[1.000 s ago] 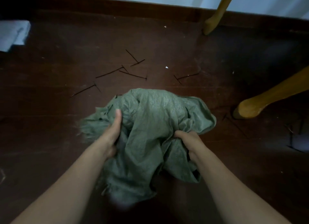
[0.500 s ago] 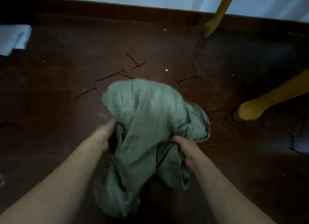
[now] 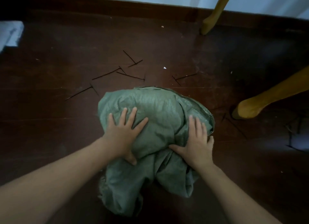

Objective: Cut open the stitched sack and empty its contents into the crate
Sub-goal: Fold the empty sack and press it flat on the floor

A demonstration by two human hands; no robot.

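Observation:
A crumpled green woven sack lies bunched on the dark wooden floor in the middle of the head view. My left hand rests flat on its left side, fingers spread, palm pressing the fabric. My right hand lies flat on the sack's right side, fingers extended and thumb pointing left. Neither hand is closed around the cloth. A frayed lower end of the sack trails toward me between my forearms. No crate is in view.
Several thin dark sticks lie scattered on the floor beyond the sack. Two yellow wooden furniture legs stand at the right. A pale cloth lies at the far left. A white wall runs along the top.
Both hands let go of their grips on the sack and now press flat on top of it. The sack has been folded over and pushed down into a rounder bundle.

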